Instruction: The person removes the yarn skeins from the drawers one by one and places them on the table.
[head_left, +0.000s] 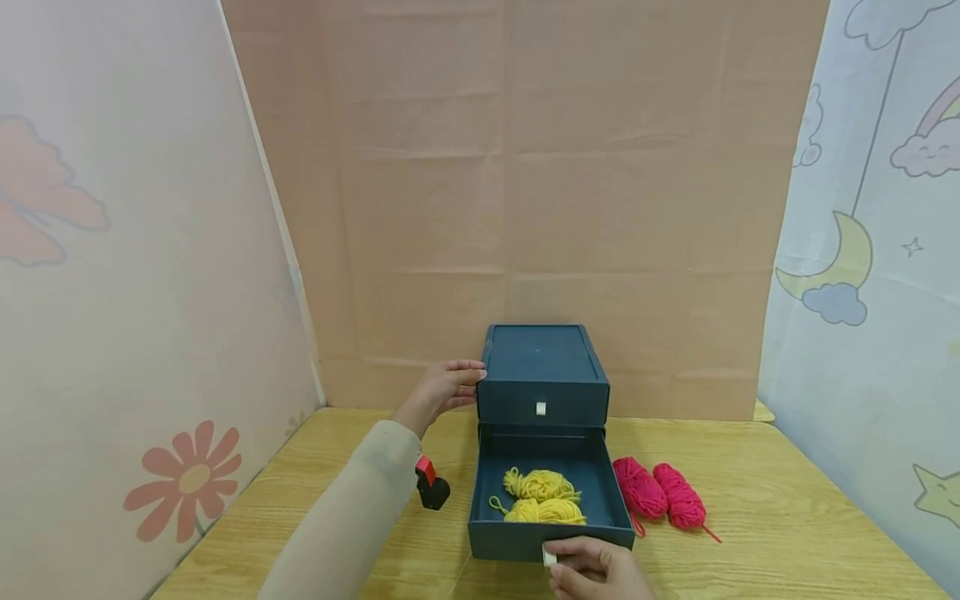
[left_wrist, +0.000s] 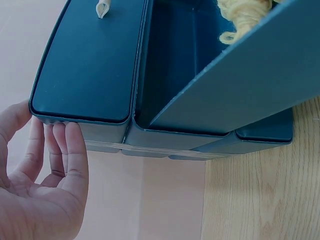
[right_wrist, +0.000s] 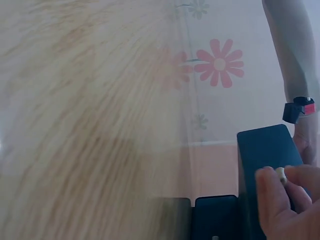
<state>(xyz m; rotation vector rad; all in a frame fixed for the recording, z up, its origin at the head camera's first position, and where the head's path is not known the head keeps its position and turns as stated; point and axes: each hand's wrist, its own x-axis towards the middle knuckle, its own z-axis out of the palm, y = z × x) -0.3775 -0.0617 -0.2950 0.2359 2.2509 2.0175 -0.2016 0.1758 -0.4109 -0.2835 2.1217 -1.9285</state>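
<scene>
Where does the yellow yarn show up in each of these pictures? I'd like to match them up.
Head view: below centre, slightly right, two bundles of yellow yarn lying in the open drawer.
Left wrist view: at the top edge, right of centre, partly hidden by the drawer's front.
Right wrist view: not in it.
Shared landmark: the open drawer's blue front, at bottom centre in the head view, upper right in the left wrist view, lower right in the right wrist view.

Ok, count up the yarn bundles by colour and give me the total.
Yellow yarn bundles, in the open drawer: 2
Pink yarn bundles, on the table: 2
Total: 4
</scene>
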